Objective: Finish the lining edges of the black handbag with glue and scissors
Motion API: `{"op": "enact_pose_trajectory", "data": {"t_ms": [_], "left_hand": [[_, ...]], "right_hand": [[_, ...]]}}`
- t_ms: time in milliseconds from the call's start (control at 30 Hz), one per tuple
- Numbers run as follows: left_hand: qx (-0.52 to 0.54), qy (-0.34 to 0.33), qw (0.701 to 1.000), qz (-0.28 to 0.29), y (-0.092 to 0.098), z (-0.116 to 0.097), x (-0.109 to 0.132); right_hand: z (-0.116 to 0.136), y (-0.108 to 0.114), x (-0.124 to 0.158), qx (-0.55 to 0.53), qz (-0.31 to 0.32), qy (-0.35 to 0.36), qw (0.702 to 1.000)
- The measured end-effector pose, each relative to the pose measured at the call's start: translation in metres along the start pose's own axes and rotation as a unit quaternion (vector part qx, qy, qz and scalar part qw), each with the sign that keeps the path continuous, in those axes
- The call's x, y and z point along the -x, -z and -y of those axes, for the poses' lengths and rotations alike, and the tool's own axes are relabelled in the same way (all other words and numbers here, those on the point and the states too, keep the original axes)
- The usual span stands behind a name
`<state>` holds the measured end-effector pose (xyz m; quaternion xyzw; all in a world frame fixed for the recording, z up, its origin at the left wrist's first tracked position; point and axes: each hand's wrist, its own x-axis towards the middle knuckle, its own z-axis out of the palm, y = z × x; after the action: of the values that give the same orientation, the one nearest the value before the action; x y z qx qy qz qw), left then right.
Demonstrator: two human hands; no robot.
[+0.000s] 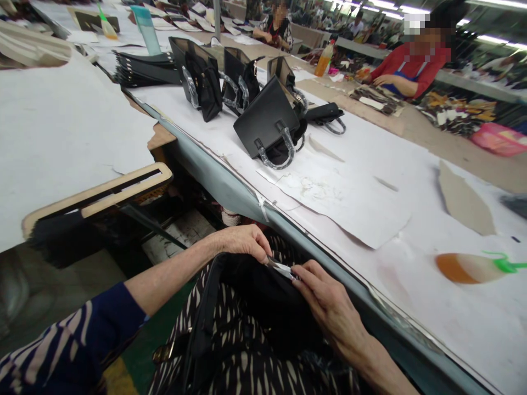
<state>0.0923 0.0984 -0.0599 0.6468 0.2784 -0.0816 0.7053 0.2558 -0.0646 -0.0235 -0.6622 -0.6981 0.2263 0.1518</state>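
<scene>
A black bag [272,302] lies open across my lap, over patterned cloth. At its upper edge my left hand [247,242] is closed, its thumb and finger pinched at the left end of a small pale, flat piece [281,268]. My right hand [325,291] pinches the other end of that piece, fingers bent, just above the bag's dark lining. Whether the piece is a tag or a tool is too small to tell.
Black handbags [269,120] with wrapped handles stand on the white-covered table [370,153] ahead. A bottle of orange liquid [469,267] lies at the right. A wooden-edged board [123,189] juts out at the left. Across the table, a person in red [428,66] works.
</scene>
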Motion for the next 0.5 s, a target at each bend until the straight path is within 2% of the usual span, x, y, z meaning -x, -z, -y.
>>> {"op": "enact_pose_trajectory", "data": {"t_ms": [300, 500], "left_hand": [[-0.005, 0.005, 1.0, 0.009, -0.0001, -0.0003, -0.0003], [-0.071, -0.014, 0.997, 0.018, 0.0016, -0.0059, 0.0017]], "right_hand": [[-0.0001, -0.0033, 0.0026, 0.001, 0.009, -0.024, 1.0], [0.0047, -0.0002, 0.001, 0.016, -0.006, -0.025, 1.0]]}}
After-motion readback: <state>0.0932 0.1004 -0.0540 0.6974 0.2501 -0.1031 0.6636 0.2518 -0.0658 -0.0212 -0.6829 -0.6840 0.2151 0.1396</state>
